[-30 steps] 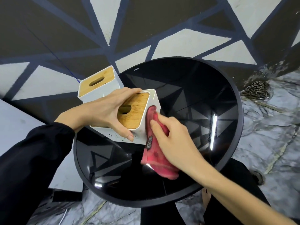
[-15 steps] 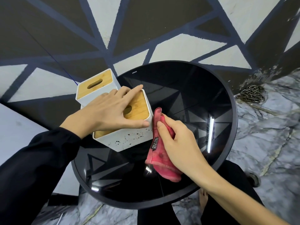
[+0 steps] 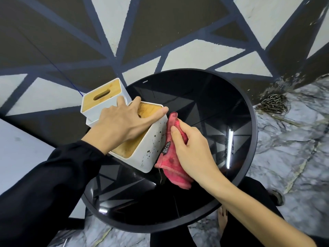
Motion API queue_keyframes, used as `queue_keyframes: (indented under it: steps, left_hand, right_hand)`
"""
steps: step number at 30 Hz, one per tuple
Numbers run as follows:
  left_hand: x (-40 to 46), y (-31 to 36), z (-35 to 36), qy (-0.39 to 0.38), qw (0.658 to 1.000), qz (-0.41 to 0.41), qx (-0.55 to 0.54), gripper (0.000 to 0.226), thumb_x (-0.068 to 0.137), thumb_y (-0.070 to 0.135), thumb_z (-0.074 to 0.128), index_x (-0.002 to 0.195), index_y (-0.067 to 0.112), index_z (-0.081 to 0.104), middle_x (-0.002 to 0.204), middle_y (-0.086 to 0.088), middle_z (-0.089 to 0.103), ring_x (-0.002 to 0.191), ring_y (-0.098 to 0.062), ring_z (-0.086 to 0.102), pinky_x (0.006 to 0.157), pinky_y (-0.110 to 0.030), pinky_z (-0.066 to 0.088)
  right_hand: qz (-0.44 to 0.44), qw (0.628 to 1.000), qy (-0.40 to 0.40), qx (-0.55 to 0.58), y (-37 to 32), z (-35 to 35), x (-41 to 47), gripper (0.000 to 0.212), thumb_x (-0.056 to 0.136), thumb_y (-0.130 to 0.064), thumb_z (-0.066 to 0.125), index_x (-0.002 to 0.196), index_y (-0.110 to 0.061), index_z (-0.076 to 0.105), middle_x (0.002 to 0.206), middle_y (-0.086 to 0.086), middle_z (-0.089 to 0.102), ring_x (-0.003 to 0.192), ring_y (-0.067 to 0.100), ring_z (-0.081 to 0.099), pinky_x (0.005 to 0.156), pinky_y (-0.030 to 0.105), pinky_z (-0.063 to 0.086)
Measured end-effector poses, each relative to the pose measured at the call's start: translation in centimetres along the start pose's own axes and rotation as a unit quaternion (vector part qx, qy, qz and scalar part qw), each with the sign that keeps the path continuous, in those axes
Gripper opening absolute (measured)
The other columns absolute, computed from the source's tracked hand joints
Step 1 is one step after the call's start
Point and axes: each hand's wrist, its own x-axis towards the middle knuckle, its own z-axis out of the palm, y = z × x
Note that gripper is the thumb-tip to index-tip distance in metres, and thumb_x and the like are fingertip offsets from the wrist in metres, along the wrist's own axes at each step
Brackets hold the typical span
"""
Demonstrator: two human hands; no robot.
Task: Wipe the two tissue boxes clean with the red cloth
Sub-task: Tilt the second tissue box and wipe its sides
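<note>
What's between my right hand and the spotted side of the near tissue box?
The red cloth: the right hand presses it against the near tissue box, shown in the head view.

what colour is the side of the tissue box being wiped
White with dark speckles, on the near tissue box; shown in the head view.

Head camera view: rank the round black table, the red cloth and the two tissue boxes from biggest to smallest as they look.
1. Round black table.
2. Near tissue box and far tissue box: probably alike; the near one only looks bigger, being closer.
3. Red cloth, bunched and partly hidden by the right hand.
</note>
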Motion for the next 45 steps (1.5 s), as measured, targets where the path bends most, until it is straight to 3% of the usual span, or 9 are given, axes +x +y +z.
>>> queue_keyframes:
  steps: [7,12,15,17,20,26,33,36,45]
  left_hand:
    - [0.1,0.1,-0.6,-0.026,0.999,-0.005,-0.022,0.105,0.077,0.099,0.008,0.148,0.031,0.046,0.14,-0.015,0.047,0.099,-0.036,0.048,0.085,-0.042,0.035]
    - [1.2,-3.0,-0.1,-0.069,0.992,0.087,-0.058,0.115,0.075,0.103,0.011,0.164,0.032,0.024,0.162,0.0,0.025,0.145,-0.03,0.039,0.114,-0.049,0.038]
    - [1.5,-5.4,0.0,-0.13,0.959,0.215,-0.13,0.134,0.058,0.11,0.039,0.168,0.042,0.006,0.168,0.032,-0.003,0.157,-0.007,0.013,0.128,-0.04,0.023]
    - [1.4,-6.4,-0.1,-0.178,0.928,0.258,-0.203,0.136,0.049,0.105,0.062,0.162,0.058,0.003,0.166,0.038,0.002,0.156,0.003,0.014,0.127,-0.036,0.024]
    - [1.6,-6.7,-0.3,-0.211,0.906,0.291,-0.226,0.141,0.042,0.092,0.082,0.154,0.07,-0.002,0.162,0.038,0.013,0.154,0.005,0.017,0.127,-0.034,0.022]
    - [2.3,-6.1,-0.6,-0.247,0.919,0.291,-0.097,0.168,0.04,0.082,0.091,0.148,0.06,-0.037,0.165,0.032,-0.028,0.157,-0.003,-0.027,0.123,-0.041,-0.027]
    - [1.8,-5.7,-0.7,-0.218,0.934,0.269,-0.084,0.175,0.04,0.075,0.095,0.157,0.047,-0.032,0.163,0.034,-0.021,0.16,-0.005,-0.007,0.129,-0.034,0.011]
    - [1.8,-5.3,-0.7,-0.196,0.939,0.279,-0.049,0.176,0.039,0.079,0.09,0.159,0.038,-0.032,0.163,0.031,-0.016,0.158,-0.004,-0.002,0.126,-0.03,0.013]
    - [2.1,-5.8,-0.1,-0.157,0.936,0.312,-0.038,0.175,0.032,0.101,0.074,0.16,0.038,-0.028,0.166,0.021,-0.007,0.158,-0.009,0.002,0.128,-0.039,0.022]
  right_hand:
    - [-0.04,0.999,-0.019,-0.015,0.0,0.4,1.1,0.025,0.111,-0.037,0.042,0.114,-0.033,0.066,0.09,-0.003,0.061,0.095,0.003,0.053,0.074,0.015,0.04]
    - [-0.039,0.999,-0.032,-0.014,0.3,0.0,2.2,0.028,0.11,-0.038,0.043,0.119,-0.03,0.068,0.097,-0.002,0.068,0.102,0.007,0.056,0.089,0.024,0.048]
    - [-0.04,0.998,-0.04,-0.017,0.3,-0.3,2.8,0.03,0.111,-0.037,0.044,0.124,-0.027,0.068,0.102,-0.001,0.07,0.107,0.011,0.059,0.092,0.026,0.049]
    - [-0.043,0.998,-0.047,-0.025,0.3,-0.3,3.3,0.03,0.11,-0.036,0.045,0.125,-0.025,0.068,0.107,0.001,0.072,0.109,0.013,0.06,0.09,0.021,0.048]
    - [-0.051,0.996,-0.059,-0.033,0.2,-0.3,4.2,0.031,0.11,-0.034,0.045,0.119,-0.015,0.069,0.106,0.011,0.074,0.103,0.022,0.067,0.092,0.037,0.053]
    - [-0.048,0.996,-0.073,-0.025,0.1,0.1,5.0,0.031,0.111,-0.034,0.045,0.12,-0.019,0.071,0.104,0.005,0.076,0.1,0.017,0.07,0.09,0.031,0.052]
    - [-0.053,0.995,-0.071,-0.037,0.0,0.1,4.8,0.032,0.111,-0.033,0.045,0.106,-0.016,0.071,0.091,0.01,0.074,0.087,0.022,0.069,0.083,0.037,0.054]
    - [-0.043,0.996,-0.065,-0.045,0.0,0.4,3.4,0.033,0.11,-0.034,0.047,0.094,-0.014,0.068,0.083,0.012,0.069,0.08,0.023,0.066,0.08,0.043,0.052]
    - [0.016,0.996,-0.087,-0.004,-1.0,1.9,-7.0,0.02,0.108,-0.042,0.045,0.106,-0.037,0.065,0.095,-0.012,0.052,0.091,0.007,0.059,0.081,0.02,0.05]
